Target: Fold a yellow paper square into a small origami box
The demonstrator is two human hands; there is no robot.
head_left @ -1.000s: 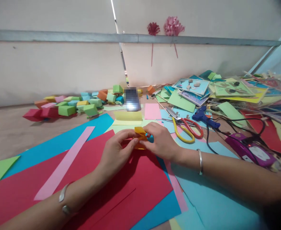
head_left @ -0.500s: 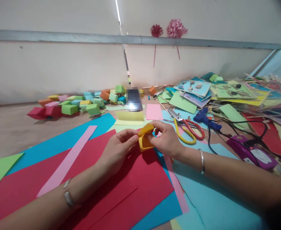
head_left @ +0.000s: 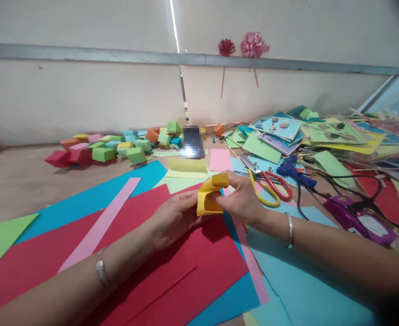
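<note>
Pale wall (head_left: pixel 84 99) and a grey metal bar (head_left: pixel 117 58) are seen behind a brown surface (head_left: pixel 19 181) spread with coloured paper. Above the red sheet (head_left: pixel 216 258), a yellow paper box (head_left: pixel 203 203) is grasped by both hands, neither of which is free. Its left side is cradled by the left hand (head_left: pixel 174 216), probably so that the thin paper is steadied. At its right side it is gripped by the right hand (head_left: pixel 240 199), with the thumb apparently tucked inside, perhaps so that the wall is backed and the opening is not crushed. Scissors (head_left: pixel 265 174) and a blue glue gun (head_left: pixel 290 167) are laid near the right hand, seemingly for easy reach. Paper cubes (head_left: pixel 104 154) are heaped by the wall, perhaps to be kept apart from the sheets.
</note>
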